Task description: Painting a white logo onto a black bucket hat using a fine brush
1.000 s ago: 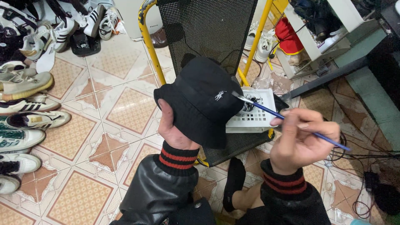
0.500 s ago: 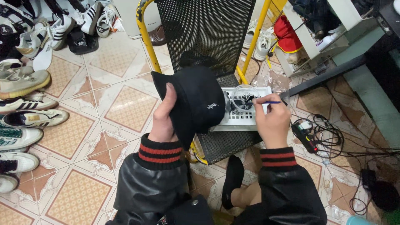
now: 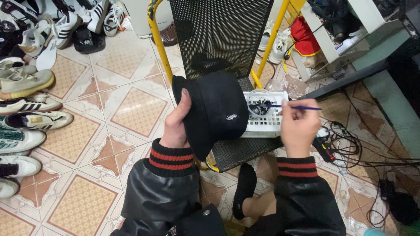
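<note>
Hat: black bucket hat (image 3: 216,109), small white emblem on its side, held up over the floor just left of the white basket (image 3: 267,122)
Left hand: left hand (image 3: 177,124) clamped on the hat's edge, thumb on top
Right hand: right hand (image 3: 299,124) pinching a thin blue brush (image 3: 295,107), closed around the handle
Change: brush was raised clear of the basket a second ago, tip now down in the clear dish (image 3: 261,102) of dark liquid on the basket; looks like reloading the brush
Basket: sits on a black mesh chair (image 3: 223,39) with a yellow frame
Left of hat: shoes (image 3: 26,118) lined up on the tiled floor (image 3: 127,109)
Right of basket: tangle of cables (image 3: 350,146)
Hidden: brush tip lost in the dish, liquid unclear, hat's far side unseen

Black hat (image 3: 218,109), blue brush (image 3: 297,107), white basket (image 3: 267,124).
</note>
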